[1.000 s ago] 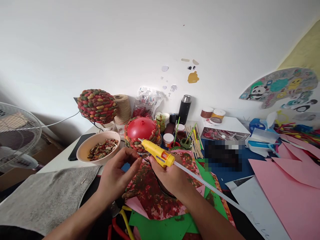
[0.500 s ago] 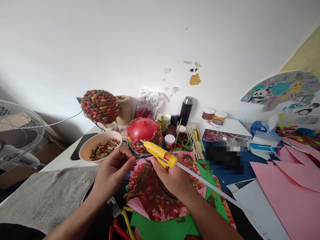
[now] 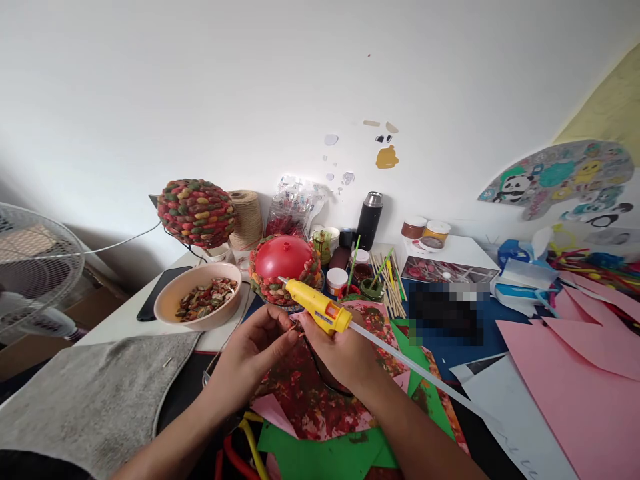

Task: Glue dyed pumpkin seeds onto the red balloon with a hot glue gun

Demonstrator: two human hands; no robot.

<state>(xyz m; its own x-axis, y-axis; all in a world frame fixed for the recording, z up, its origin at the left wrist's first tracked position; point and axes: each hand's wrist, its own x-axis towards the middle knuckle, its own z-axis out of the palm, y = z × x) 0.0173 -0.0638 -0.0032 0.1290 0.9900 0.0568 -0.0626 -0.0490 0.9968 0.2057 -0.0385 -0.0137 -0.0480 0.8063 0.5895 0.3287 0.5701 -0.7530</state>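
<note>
My right hand [image 3: 345,353] is wrapped round a yellow glue gun [image 3: 320,307], whose nozzle points up and left; a long clear glue stick [image 3: 415,367] trails from its back. Close beside it, my left hand [image 3: 260,347] is pinched on something small and brownish, partly hidden at the fingertips. Just beyond the nozzle sits a red balloon [image 3: 285,257] ringed by colored pebble-like pieces. To the left stands a bowl [image 3: 165,307] of similar loose pieces [image 3: 207,300]. Paint-stained paper [image 3: 320,407] lies under both hands.
A pebble-covered ball [image 3: 197,213], twine spool [image 3: 246,217] and black flask [image 3: 370,223] stand at the back. Pliers [image 3: 253,447] lie in front, a grey cloth [image 3: 100,393] at left, pink paper [image 3: 570,393] at right. A fan [image 3: 37,267] is far left.
My left hand has moved right, closer to my right hand, and its fingertips now meet near the glue gun's grip. The whole view has shifted slightly.
</note>
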